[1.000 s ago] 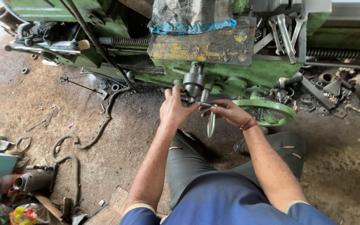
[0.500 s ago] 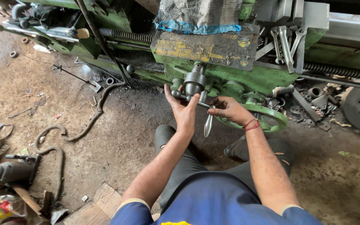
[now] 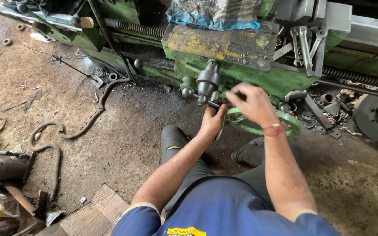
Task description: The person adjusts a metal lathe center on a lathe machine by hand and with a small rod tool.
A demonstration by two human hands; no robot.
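I crouch in front of a green lathe (image 3: pixel 259 74) on a dirt floor. My left hand (image 3: pixel 212 122) grips a dark metal lever (image 3: pixel 211 104) that sticks out under the grey hub (image 3: pixel 208 82) on the machine's apron. My right hand (image 3: pixel 250 102) is closed just right of the hub, above the green handwheel (image 3: pixel 287 122); its fingers pinch something small that I cannot make out. A flat metal tool (image 3: pixel 221 131) hangs down beside my left hand. A red thread band circles my right wrist.
Spanners (image 3: pixel 305 41) lie on the lathe's top at the right. A cloth bundle (image 3: pixel 215 13) rests above a worn yellow plate (image 3: pixel 224 43). A rubber hose (image 3: pixel 57 144) snakes over the floor at left, near metal parts (image 3: pixel 5 168). Scrap pieces (image 3: pixel 329 105) lie at right.
My left hand has dropped from the hub and closed on the lever below it. My right hand has risen and moved closer to the hub. The view has shifted nearer.
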